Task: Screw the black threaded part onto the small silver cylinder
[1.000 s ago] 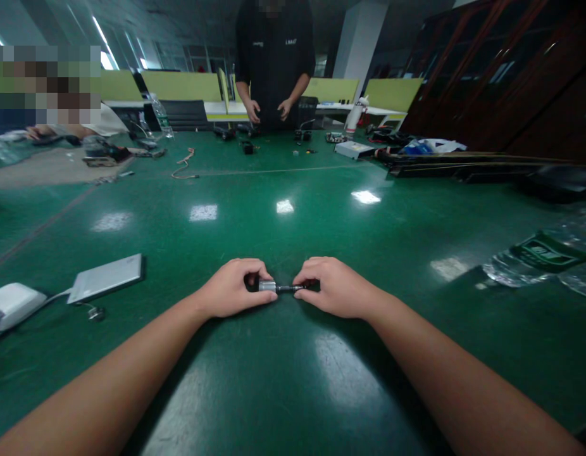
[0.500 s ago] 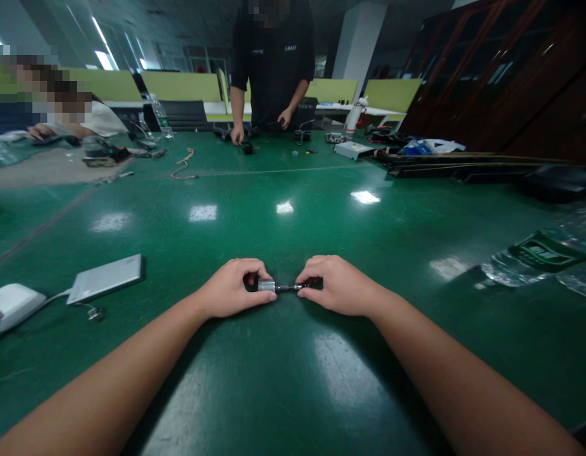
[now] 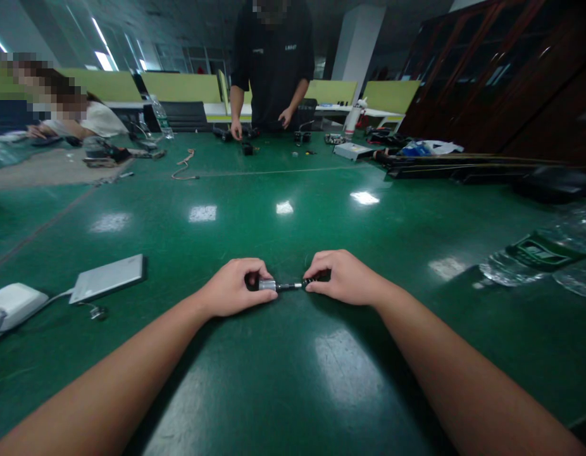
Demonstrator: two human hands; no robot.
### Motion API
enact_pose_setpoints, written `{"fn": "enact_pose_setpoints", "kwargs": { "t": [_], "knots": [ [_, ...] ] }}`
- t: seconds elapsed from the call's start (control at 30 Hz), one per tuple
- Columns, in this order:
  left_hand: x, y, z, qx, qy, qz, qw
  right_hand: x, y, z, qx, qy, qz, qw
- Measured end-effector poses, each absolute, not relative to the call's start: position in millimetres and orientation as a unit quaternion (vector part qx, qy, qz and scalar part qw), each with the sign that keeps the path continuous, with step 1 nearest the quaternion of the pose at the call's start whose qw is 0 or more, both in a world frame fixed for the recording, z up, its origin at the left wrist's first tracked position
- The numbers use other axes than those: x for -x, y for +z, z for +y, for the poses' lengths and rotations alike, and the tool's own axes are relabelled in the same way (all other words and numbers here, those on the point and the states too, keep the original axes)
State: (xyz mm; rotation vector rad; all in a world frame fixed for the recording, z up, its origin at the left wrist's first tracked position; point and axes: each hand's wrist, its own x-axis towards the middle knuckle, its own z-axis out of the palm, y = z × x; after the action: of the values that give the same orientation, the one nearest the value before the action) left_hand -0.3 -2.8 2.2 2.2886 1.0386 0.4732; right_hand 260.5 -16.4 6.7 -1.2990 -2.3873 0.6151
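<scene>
My left hand (image 3: 231, 288) is closed around a short silver cylinder (image 3: 267, 285), with thumb and fingertips pressed on its sides. From its right end a thin dark shaft (image 3: 288, 287) with a bright tip points toward my other hand; it resembles a screwdriver. My right hand (image 3: 347, 278) pinches a small dark piece (image 3: 309, 280) by the tip of that shaft. Fingers hide most of this piece, so its kind is unclear, and I cannot tell whether it touches the tip. Both hands are low over the green tabletop (image 3: 283, 361).
A flat silver box (image 3: 107, 278) and a white device (image 3: 15, 307), joined by a cable, lie at left. Plastic water bottles (image 3: 535, 256) lie at right. Across the table a person in black (image 3: 274, 63) handles small dark parts; another person (image 3: 93, 117) sits at far left.
My right hand has moved slightly right and up with the small dark piece, showing more of the bright shaft tip. My left hand stays nearly still.
</scene>
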Motion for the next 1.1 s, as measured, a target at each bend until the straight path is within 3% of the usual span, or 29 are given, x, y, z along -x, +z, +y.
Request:
{"fn": "enact_pose_setpoints", "kwargs": {
  "t": [0.23,0.47,1.1],
  "knots": [
    [0,2,-2,-0.859,0.179,0.389,0.280,-250,0,-19,0.443,0.233,-0.842,0.202],
    [1,0,-3,-0.861,0.192,0.383,0.276,-228,-10,-25,0.439,0.308,-0.794,0.287],
    [-2,1,-2,-0.861,0.171,0.392,0.274,-222,-7,-27,0.410,0.222,-0.853,0.234]
  ]
}}
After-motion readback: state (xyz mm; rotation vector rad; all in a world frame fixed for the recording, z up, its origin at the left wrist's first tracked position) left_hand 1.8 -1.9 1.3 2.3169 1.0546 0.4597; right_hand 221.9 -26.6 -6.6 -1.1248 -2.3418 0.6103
